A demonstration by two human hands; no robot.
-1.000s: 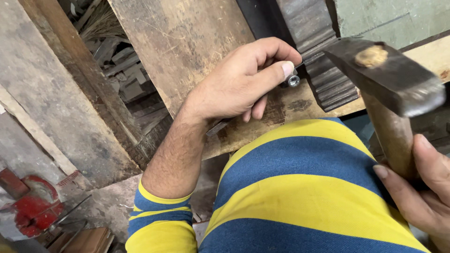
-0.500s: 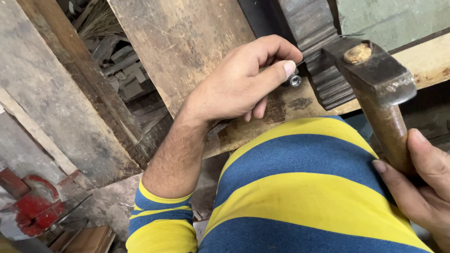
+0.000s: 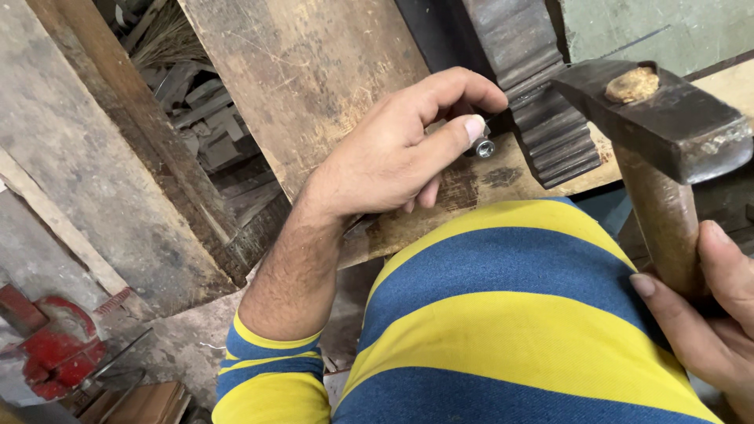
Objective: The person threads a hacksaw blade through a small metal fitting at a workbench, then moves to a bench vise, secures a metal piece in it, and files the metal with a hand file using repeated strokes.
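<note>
**Bolt pinched in left hand, hammer held in right**

A small silver bolt (image 3: 484,147) is pinched between thumb and forefinger of the left hand (image 3: 393,157) — grip narrow, closed on the bolt, remaining fingers curled under the palm. The bolt's round head is seen end-on, just past the thumbnail, sitting against the worn wooden board (image 3: 314,86) that runs beneath and behind the pinch. Whether the bolt's tip is touching the wood cannot be told; it is hidden by the fingers.

A hammer (image 3: 667,157) is held in the right hand (image 3: 707,322), fingers wrapped around the lower part of the brown wooden handle — a closed, full grip. The dark steel head is up and to the side of the pinch, near the bolt but apart from it, with the wooden wedge visible in the top of the head.

Between the pinch and the hammer head a dark ribbed metal block (image 3: 542,118) stands, just beside the bolt.

Below both grips a blue-and-yellow striped shirt (image 3: 510,330) fills the view. Well away from the left wrist, at the far lower corner, a red vise (image 3: 47,353) is seen.
</note>
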